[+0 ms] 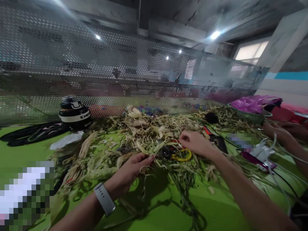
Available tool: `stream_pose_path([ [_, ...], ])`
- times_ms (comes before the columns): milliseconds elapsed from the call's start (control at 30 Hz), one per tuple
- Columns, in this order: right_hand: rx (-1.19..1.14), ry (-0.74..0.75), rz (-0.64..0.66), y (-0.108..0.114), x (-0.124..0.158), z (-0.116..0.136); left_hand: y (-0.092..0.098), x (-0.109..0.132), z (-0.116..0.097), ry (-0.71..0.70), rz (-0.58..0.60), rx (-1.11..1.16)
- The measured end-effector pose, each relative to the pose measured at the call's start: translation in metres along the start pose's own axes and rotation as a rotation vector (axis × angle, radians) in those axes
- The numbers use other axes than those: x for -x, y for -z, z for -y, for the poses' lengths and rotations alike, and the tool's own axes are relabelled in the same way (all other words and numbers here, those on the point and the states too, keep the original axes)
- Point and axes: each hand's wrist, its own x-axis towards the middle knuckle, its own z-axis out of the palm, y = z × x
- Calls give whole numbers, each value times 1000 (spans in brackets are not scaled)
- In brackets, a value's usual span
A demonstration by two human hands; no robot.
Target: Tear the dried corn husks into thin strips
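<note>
My left hand (132, 168), with a pale watch strap on the wrist, pinches a strip of dried corn husk (157, 148) between thumb and fingers. To its right, my right hand (196, 142) is closed, its fingers curled down over the pile; what they hold, if anything, is hidden. Just below the right hand lies a tool with a yellow looped handle (181, 156), along with red and black parts; husk partly covers it, so its kind is unclear. A heap of dried husk strips (149, 128) spreads around both hands on the green tabletop (154, 192).
A black-and-white round container (75, 113) stands at left beside a black strap (33, 132). Behind rises a perforated metal panel (120, 70). At right are a purple power strip (257, 161) with white cables, a basin with a purple bag (255, 103), and another person's hands (280, 134).
</note>
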Motion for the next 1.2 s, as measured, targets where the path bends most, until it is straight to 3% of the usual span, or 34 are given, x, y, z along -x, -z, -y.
stream_pose_path([
  [33,93,68,130,-3,7,2,1,-1,0,8,-13,12],
  [100,206,149,242,-13,15,5,2,-2,-1,-6,-35,12],
  [233,233,93,179,-35,13,10,2,-2,-5,-85,-39,-74],
  [367,282,-31,277,-49,7,11,1,-3,-4,-80,-32,-111],
  [700,135,-104,300,-51,2,3,-4,0,-5,-116,-16,3],
  [867,-102,-222,293,-53,-2,-4,-6,1,-5,-113,27,115],
  [1000,-318,-316,351,-34,-4,-11,-3,0,-3,-87,17,230],
  [1200,-1070,-465,215,-9,-2,-21,0,-3,0,-62,-24,334],
])
